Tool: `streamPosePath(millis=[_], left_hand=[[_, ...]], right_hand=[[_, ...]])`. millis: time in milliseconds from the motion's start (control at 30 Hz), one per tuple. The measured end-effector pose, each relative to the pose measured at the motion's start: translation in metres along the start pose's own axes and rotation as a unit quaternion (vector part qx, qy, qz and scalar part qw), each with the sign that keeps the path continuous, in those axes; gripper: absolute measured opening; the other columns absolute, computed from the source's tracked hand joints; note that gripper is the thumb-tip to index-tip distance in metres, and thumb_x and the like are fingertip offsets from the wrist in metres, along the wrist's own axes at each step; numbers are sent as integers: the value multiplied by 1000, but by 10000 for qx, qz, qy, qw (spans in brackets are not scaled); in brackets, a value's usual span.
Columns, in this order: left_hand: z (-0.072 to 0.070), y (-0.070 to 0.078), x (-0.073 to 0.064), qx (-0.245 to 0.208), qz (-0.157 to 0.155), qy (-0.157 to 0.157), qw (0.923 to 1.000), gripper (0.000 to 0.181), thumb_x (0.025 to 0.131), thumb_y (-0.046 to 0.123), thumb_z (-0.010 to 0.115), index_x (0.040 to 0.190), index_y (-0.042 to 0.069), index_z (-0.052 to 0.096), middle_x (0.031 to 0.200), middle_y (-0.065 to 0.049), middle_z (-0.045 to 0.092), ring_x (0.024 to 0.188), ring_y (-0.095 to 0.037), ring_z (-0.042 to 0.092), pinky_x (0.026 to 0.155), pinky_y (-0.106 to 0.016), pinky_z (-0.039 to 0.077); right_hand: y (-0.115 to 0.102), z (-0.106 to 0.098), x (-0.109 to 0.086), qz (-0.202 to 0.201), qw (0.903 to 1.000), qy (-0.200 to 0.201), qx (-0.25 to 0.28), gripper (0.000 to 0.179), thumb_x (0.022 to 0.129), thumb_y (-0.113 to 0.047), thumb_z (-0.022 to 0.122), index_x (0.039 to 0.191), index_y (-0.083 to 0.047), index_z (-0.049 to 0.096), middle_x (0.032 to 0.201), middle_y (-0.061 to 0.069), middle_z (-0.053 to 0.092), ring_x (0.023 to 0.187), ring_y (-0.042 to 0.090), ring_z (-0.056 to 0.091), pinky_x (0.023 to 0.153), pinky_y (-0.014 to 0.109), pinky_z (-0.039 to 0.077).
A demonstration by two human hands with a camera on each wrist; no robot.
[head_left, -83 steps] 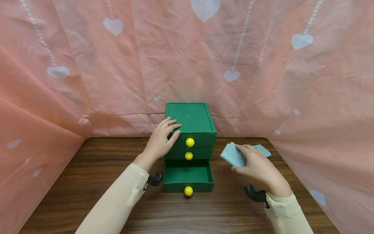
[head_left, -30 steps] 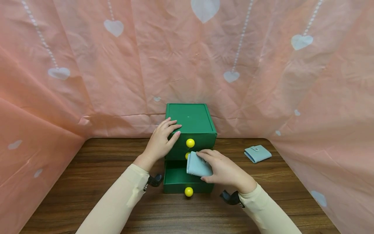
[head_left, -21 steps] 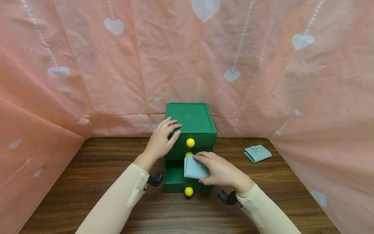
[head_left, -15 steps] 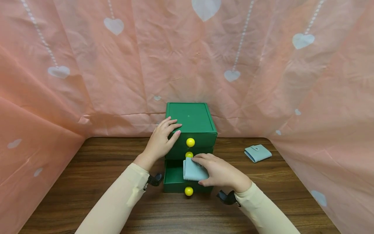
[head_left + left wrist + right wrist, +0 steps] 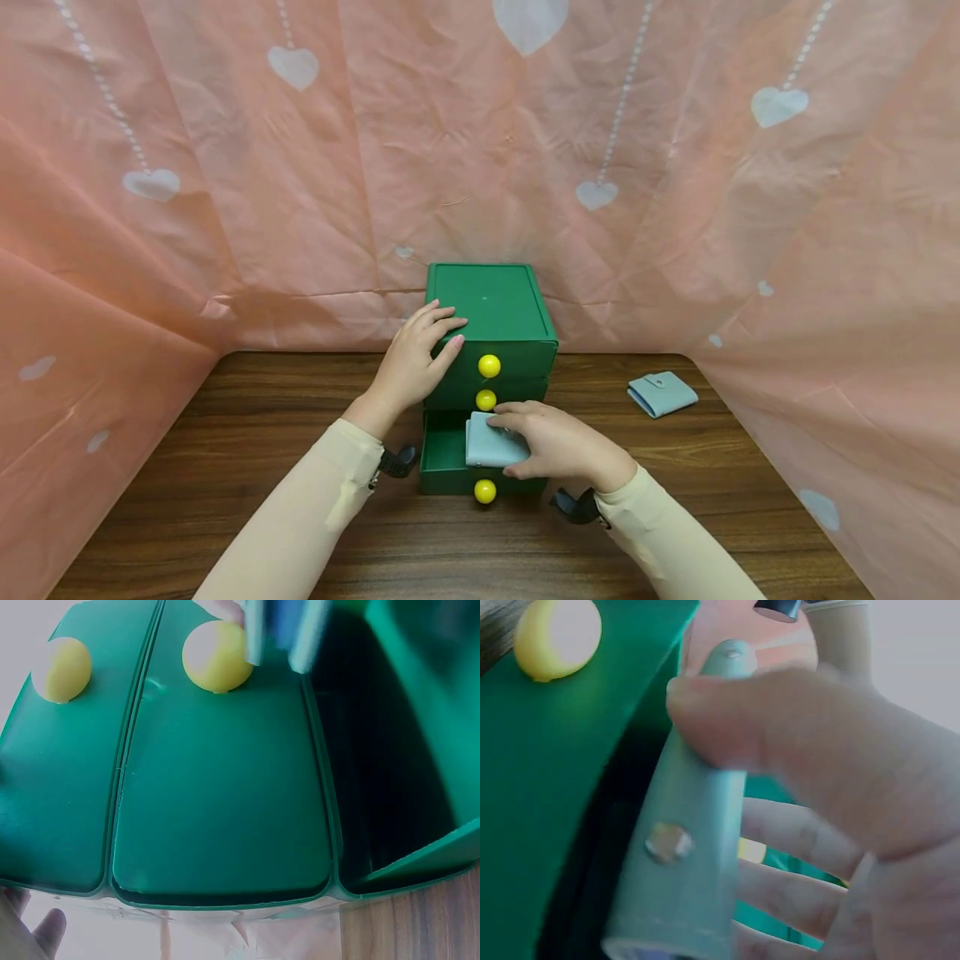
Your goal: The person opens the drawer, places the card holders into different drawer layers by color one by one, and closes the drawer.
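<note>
A small green chest of drawers (image 5: pixel 495 300) stands at the middle of the table, its bottom drawer (image 5: pixel 446 482) pulled out and the upper two pushed in. My left hand (image 5: pixel 412 362) rests on the top's left front edge, fingers spread. Between thumb and fingers, my right hand (image 5: pixel 558 446) grips a light blue wallet (image 5: pixel 491 442) over the right part of that drawer. In the right wrist view the thumb presses on the wallet (image 5: pixel 697 825), whose edge shows a metal snap. Whether it touches the drawer floor, I cannot tell.
A second light blue wallet (image 5: pixel 662 394) lies on the wooden table (image 5: pixel 262 450) at the right. Yellow round knobs stick out from the drawer fronts, the lowest knob (image 5: pixel 485 492) nearest me. Behind hangs a pink curtain (image 5: pixel 465 167) with white hearts.
My right hand has carried the wallet left from beside the chest to the bottom drawer, then lowered it there. The left hand has stayed in place.
</note>
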State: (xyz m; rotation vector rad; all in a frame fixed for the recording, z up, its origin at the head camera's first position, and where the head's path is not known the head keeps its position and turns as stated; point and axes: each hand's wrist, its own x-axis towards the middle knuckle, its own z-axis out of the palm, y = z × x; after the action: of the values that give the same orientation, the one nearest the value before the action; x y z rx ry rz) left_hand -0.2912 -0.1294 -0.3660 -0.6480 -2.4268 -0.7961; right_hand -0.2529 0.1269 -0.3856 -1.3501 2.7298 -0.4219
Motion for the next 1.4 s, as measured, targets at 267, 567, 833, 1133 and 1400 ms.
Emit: streamPosePath(millis=[267, 567, 833, 1133, 1400], left_hand=[[1, -1, 0, -19, -27, -1, 10000, 39, 106, 38, 49, 136, 18, 63, 147, -5, 51, 149, -24, 28, 118, -55, 24], [0, 0, 1, -19, -40, -25, 10000, 39, 106, 39, 49, 136, 18, 63, 148, -5, 51, 149, -23, 27, 118, -55, 23], [-1, 1, 0, -43, -56, -32, 10000, 39, 106, 38, 50, 136, 18, 64, 147, -6, 51, 149, -23, 27, 118, -55, 23], [0, 0, 1, -19, -46, -36, 10000, 39, 106, 38, 49, 136, 18, 63, 147, -5, 51, 149, -23, 27, 118, -54, 23], [0, 1, 0, -18, -57, -48, 10000, 39, 106, 38, 49, 136, 18, 63, 148, -5, 50, 149, -22, 27, 119, -54, 23]], right_hand=[[4, 1, 0, 95, 9984, 528, 197, 47, 88, -30, 79, 129, -10, 67, 129, 3, 64, 120, 22, 57, 101, 42, 48], [1, -7, -6, 336, 9983, 396, 257, 44, 92, -30, 75, 130, -11, 66, 128, 2, 64, 117, 19, 60, 100, 41, 50], [0, -11, -11, 384, 9979, 477, 208, 44, 93, -31, 74, 131, -12, 66, 128, 2, 64, 117, 19, 61, 99, 41, 50], [1, -17, -16, 345, 9974, 620, 144, 44, 92, -29, 74, 131, -10, 66, 127, 2, 65, 113, 18, 62, 95, 40, 52], [1, -23, -21, 377, 9962, 763, 201, 44, 92, -29, 74, 131, -10, 66, 126, 1, 66, 105, 17, 63, 92, 40, 52]])
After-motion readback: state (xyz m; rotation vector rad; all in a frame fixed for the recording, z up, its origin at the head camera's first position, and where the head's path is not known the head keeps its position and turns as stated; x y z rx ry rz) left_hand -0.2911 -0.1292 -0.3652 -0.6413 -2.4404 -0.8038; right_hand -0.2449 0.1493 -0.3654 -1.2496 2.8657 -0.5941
